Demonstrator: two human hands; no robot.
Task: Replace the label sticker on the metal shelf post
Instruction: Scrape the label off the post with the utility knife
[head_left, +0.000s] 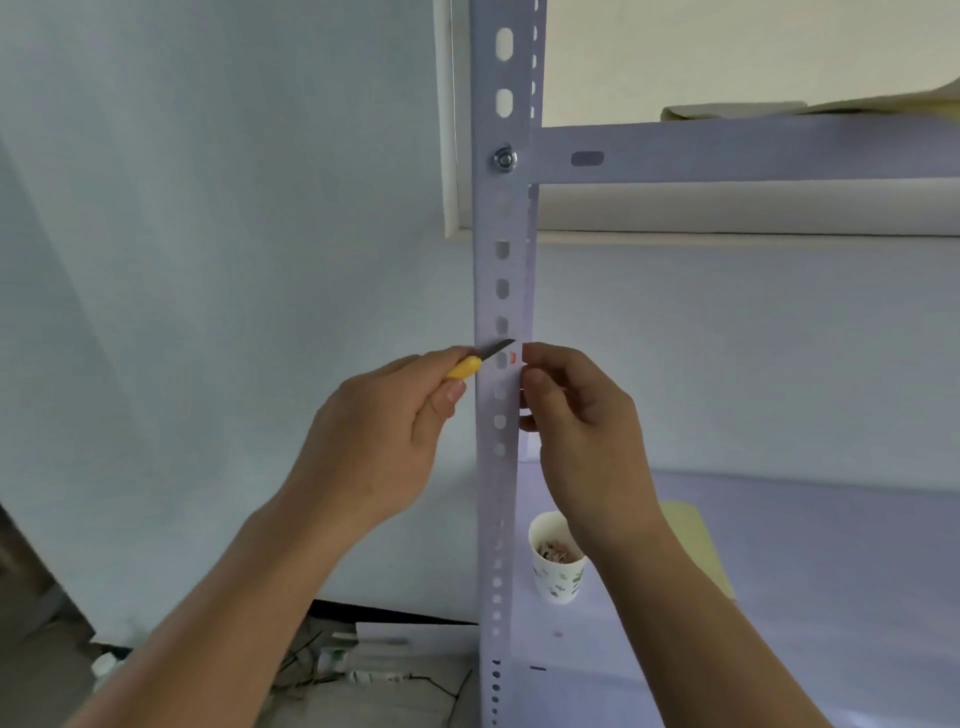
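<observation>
Sticker on post, just beside right grip, below left grip's knife

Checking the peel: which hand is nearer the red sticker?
Right. The right hand is just right of the red sticker, at the edge of the post; the left hand holds a knife left of the post.

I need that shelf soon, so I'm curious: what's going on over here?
A person is working on the metal shelf post. The left hand grips a yellow-handled knife, its blade laid across the post's face with the tip just above a small red label sticker, which is not yet off. The right hand seems to pinch the post's right edge beside the sticker. A paper cup holding scraps stands on the shelf below.
</observation>
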